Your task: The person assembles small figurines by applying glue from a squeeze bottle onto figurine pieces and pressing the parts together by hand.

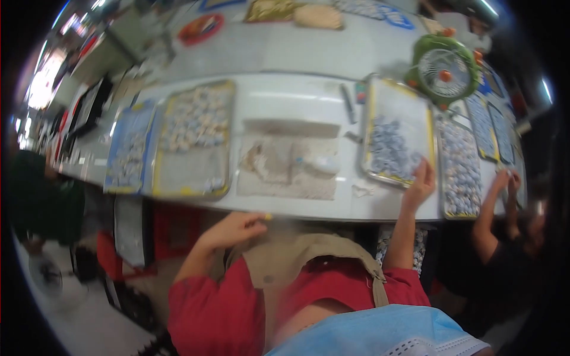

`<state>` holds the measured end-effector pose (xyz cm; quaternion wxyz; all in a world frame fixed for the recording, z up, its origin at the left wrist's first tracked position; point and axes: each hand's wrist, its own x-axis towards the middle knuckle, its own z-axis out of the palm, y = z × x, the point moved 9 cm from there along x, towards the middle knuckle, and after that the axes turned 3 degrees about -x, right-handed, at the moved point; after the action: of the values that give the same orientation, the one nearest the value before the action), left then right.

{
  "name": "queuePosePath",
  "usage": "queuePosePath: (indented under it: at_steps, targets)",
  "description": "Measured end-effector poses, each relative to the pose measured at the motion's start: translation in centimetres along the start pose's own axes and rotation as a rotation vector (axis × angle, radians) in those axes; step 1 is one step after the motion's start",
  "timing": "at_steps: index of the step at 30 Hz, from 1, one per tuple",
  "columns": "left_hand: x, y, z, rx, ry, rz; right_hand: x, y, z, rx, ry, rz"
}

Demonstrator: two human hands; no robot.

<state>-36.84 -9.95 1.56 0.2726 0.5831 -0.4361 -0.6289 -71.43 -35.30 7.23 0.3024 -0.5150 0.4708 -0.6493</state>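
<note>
My right hand is over the near right corner of a metal-rimmed tray, its fingers drawn together at the edge of a pile of small grey-blue pieces. Whatever is between those fingertips is too small to name. My left hand hovers at the table's front edge with curled fingers. A tiny yellow bit shows at its fingertips, and blur hides what it is. Between my hands, on the table, lies a whitish, dusty work board with a brown stain, a thin upright divider and a small white lump.
At left stand a tray of pale pieces and a blue-lined tray. Rightward are another full tray, a green fan and a co-worker's hands. A dark bar lies beyond the board; a red basket sits farther back.
</note>
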Motion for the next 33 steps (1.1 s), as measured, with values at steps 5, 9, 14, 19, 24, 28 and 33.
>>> queuePosePath:
  at_steps: [5, 9, 14, 19, 24, 28, 33]
  targets:
    - [-2.8, -0.5, -6.6, -0.195, 0.298, 0.072, 0.8, -1.5, -4.6, 0.132, 0.227, -0.042]
    - [-4.5, -1.7, -11.7, -0.165, 0.590, 0.162, -0.7, -3.1, -4.1, -0.081, 0.243, -0.083]
    - [-6.0, -2.4, -18.5, 0.005, 0.890, 0.288, -7.7, -1.5, 1.8, -0.173, -0.008, -0.037]
    - [-2.6, 4.0, -21.1, 0.394, 0.921, 0.568, -10.4, 0.1, 3.1, -0.301, -0.106, 0.052]
    - [1.1, 4.2, -19.6, 1.022, 0.755, 0.621, -11.8, 1.8, 2.2, -0.425, -0.080, 0.012]
    - [1.1, 3.8, -18.4, 1.088, 0.629, 0.602, -14.2, 0.6, 0.4, -0.465, 0.015, 0.031]
    - [1.7, 4.6, -19.5, 1.021, 0.631, 0.517, -12.8, 1.5, 1.7, -0.438, -0.027, 0.037]
